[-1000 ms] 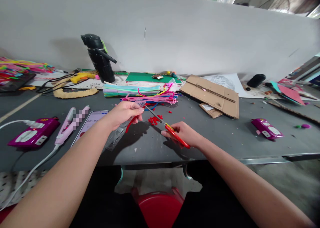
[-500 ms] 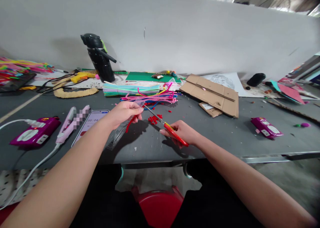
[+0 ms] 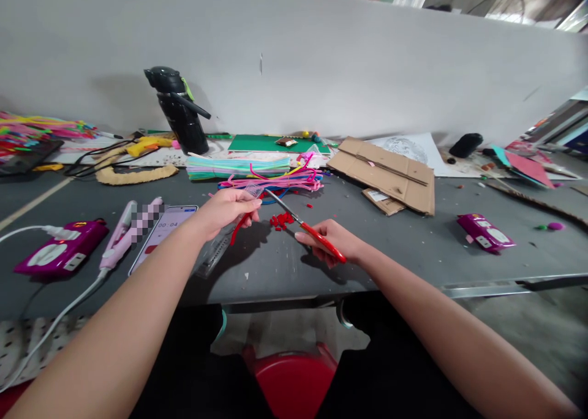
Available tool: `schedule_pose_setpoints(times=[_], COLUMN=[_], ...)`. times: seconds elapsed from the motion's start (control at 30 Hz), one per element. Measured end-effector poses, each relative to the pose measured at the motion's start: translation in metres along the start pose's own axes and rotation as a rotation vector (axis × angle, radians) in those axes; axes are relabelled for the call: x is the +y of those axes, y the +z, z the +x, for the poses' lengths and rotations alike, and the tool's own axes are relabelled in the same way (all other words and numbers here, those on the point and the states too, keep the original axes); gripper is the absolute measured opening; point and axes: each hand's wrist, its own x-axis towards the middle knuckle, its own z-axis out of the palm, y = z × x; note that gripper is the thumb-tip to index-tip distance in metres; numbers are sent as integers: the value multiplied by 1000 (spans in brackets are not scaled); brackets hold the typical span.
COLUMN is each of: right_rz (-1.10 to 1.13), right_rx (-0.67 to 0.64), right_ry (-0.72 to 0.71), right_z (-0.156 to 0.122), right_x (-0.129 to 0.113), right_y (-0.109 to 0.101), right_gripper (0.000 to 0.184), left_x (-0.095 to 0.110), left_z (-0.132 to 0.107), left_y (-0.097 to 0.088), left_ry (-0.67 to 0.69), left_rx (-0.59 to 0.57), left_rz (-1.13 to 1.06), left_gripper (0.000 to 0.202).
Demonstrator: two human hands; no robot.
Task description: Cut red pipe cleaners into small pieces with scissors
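My left hand is closed in a pinch on a red pipe cleaner that curves down below the fingers. My right hand grips red-handled scissors, their blades pointing up-left to the pipe cleaner's end at my left fingertips. A small heap of cut red pieces lies on the grey table under the blades. A bundle of pink, blue and yellow pipe cleaners lies just behind.
A phone, a pink tool and a magenta power strip lie at the left. A black bottle stands at the back. Flat cardboard and a second magenta strip lie right. A stack of pastel sheets sits behind.
Both hands hold nearly the same pose; the view has shifted slightly, and the scissors stay at the pipe cleaner's end.
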Motion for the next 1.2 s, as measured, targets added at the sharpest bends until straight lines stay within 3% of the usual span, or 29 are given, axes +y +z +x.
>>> schedule_pose_setpoints(times=[0.17,0.33,0.43,0.67,1.2], right_rz=[211,441,490,418,203], right_rx=[105,210,237,294,464], right_ry=[-58,-251,-286,-296,-286], right_z=[1,3,5,4,-2], right_x=[-1,-13,-17,-22,-30], right_y=[7,20,25,28,23], right_gripper=[50,34,33,43,26], left_x=[2,7,7,4,1], left_z=[-5,-15,-20,-23,-21], left_y=[8,33,45,50,53], left_ry=[46,36,6,-1,-41], left_rx=[-58,-161,-241,-278,-268], left_rz=[5,15,30,45,37], left_gripper=[27,31,34,36,37])
